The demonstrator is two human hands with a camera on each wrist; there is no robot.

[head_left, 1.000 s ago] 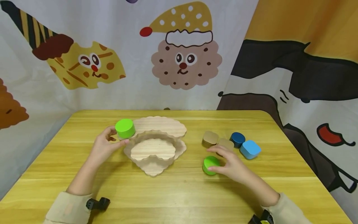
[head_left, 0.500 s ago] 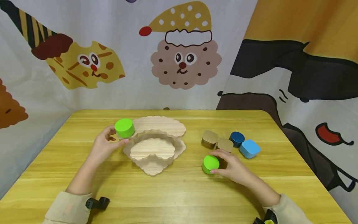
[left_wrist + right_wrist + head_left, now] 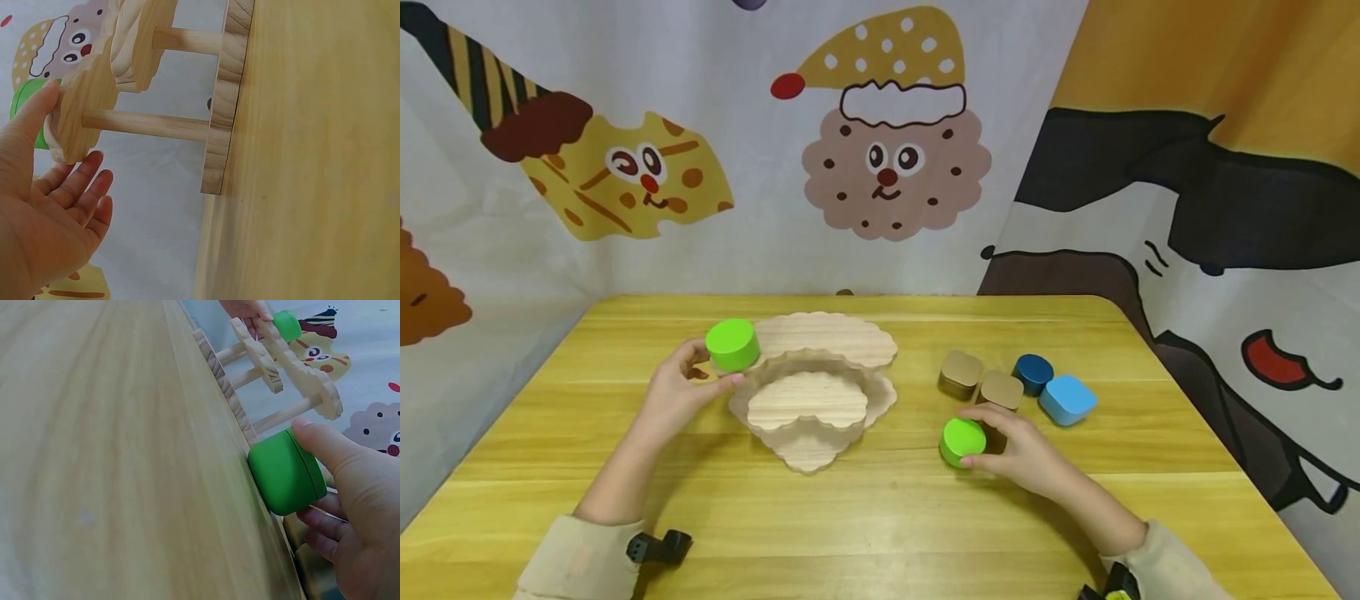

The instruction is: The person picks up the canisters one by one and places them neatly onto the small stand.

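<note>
**Ana:** Over at nine o'clock of the tiered wooden stand (image 3: 816,392), the left hand (image 3: 681,392) has its fingers (image 3: 688,354) cupped at the upper green tin (image 3: 732,344), which sits at the left edge of a raised shelf. The left wrist view shows those fingers fairly straight, thumb up at the shelf rim, touching rather than clamping.

**Ben:** Risk there, I'd say: that tin sits right on the rim, so a nudge could tip it off onto the counter (image 3: 880,517).

**Ana:** At four o'clock of the stand, the right hand (image 3: 1026,454) has thumb and fingers curled round the lower green tin (image 3: 962,441), which rests on the counter.

**Ben:** It looks smooth, glossy, round. My guess is that it slips if pinched only at the lid edge. And the two tan tins (image 3: 981,381) sit just behind the knuckles, with the dark blue tin (image 3: 1034,372) and light blue tin (image 3: 1067,398) near; a careless lift could bump them.

**Ana:** Both greens are bright lime, short cylinders with flat tops.
</note>
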